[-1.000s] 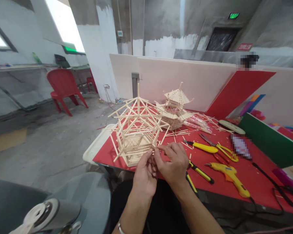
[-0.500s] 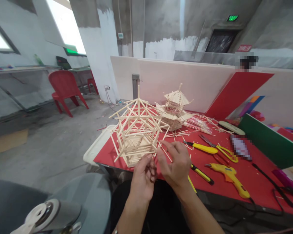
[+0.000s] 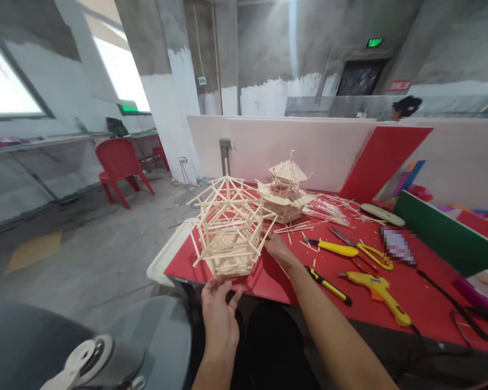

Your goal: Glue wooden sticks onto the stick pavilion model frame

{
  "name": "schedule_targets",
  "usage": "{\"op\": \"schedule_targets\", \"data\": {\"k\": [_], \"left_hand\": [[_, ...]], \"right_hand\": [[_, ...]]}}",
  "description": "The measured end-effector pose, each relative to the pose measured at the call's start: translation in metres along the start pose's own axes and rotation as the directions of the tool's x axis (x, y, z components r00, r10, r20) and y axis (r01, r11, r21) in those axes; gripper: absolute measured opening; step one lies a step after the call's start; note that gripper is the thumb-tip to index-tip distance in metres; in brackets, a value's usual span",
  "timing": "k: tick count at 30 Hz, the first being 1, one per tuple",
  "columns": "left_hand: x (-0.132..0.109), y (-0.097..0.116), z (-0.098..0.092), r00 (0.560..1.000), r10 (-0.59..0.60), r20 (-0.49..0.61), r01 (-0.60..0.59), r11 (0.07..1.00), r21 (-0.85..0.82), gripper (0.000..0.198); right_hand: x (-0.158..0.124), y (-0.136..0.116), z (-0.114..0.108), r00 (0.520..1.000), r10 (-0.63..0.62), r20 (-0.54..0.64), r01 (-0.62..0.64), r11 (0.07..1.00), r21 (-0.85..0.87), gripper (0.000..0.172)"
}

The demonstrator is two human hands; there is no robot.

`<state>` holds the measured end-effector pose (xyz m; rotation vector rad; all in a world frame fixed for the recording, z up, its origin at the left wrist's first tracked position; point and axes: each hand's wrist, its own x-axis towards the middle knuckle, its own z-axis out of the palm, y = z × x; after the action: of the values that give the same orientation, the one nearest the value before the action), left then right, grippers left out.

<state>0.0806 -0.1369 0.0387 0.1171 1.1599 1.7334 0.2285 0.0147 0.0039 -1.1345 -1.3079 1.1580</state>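
Observation:
An open pavilion frame of thin wooden sticks (image 3: 226, 227), with a pointed roof, stands at the front left of the red tabletop. My left hand (image 3: 222, 309) is at the frame's lower front edge. Its fingertips reach the base, and the thumb is spread apart from the fingers. On the frame's right side is my right hand (image 3: 275, 246), its fingers close against the outer sticks and partly hidden by them. Whether they grip a stick cannot be made out. Behind stands a more finished stick pavilion (image 3: 287, 192) with a covered roof.
On the red table (image 3: 268, 281) lie yellow-handled cutters (image 3: 337, 248), a yellow-black utility knife (image 3: 329, 286), a yellow glue gun (image 3: 384, 292), and loose sticks (image 3: 301, 225). A green board (image 3: 435, 233) stands at right. A stool (image 3: 158, 336) with a metallic cup (image 3: 117, 355) is at lower left.
My hands have moved apart: the left went left and down to the frame's front base, the right went forward to its right side. The camera view has shifted slightly.

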Motion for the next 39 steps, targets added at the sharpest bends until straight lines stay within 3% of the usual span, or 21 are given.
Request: {"op": "schedule_targets", "data": {"k": [6,11,15,18,22,28,32,39], "left_hand": [[0.039,0.017,-0.009,0.997,0.076,0.000,-0.076,0.996,-0.041,0.027],[0.082,0.040,-0.002,0.997,0.071,-0.003,-0.071,0.997,0.000,0.022],[0.095,0.053,0.000,0.998,0.058,0.016,-0.058,0.998,0.034,0.013],[0.088,0.054,-0.012,0.991,0.123,-0.057,-0.121,0.992,0.046,0.009],[0.061,0.041,-0.032,0.956,0.244,-0.162,-0.236,0.970,0.067,0.008],[0.012,0.011,-0.026,0.980,0.196,-0.031,-0.190,0.974,0.123,0.016],[-0.005,-0.010,-0.014,0.988,0.150,0.022,-0.151,0.973,0.172,0.020],[-0.004,-0.021,-0.012,0.979,0.192,-0.068,-0.178,0.969,0.174,0.038]], "right_hand": [[-0.036,-0.006,0.004,1.000,0.027,-0.001,-0.027,0.997,-0.068,0.043],[-0.076,-0.006,0.016,1.000,0.014,-0.016,-0.015,0.992,-0.123,0.053],[-0.097,-0.007,0.023,0.999,0.003,-0.039,-0.008,0.990,-0.138,0.062],[-0.110,-0.015,0.015,0.998,-0.021,-0.060,0.011,0.988,-0.155,0.062],[-0.129,-0.022,-0.009,0.998,-0.024,-0.061,0.012,0.984,-0.177,0.048],[-0.151,-0.015,-0.031,0.997,0.016,-0.081,-0.030,0.985,-0.172,0.031],[-0.151,-0.017,-0.027,0.998,0.009,-0.068,-0.020,0.985,-0.173,0.034],[-0.108,-0.019,0.007,0.995,-0.071,-0.069,0.053,0.971,-0.234,0.052]]}}
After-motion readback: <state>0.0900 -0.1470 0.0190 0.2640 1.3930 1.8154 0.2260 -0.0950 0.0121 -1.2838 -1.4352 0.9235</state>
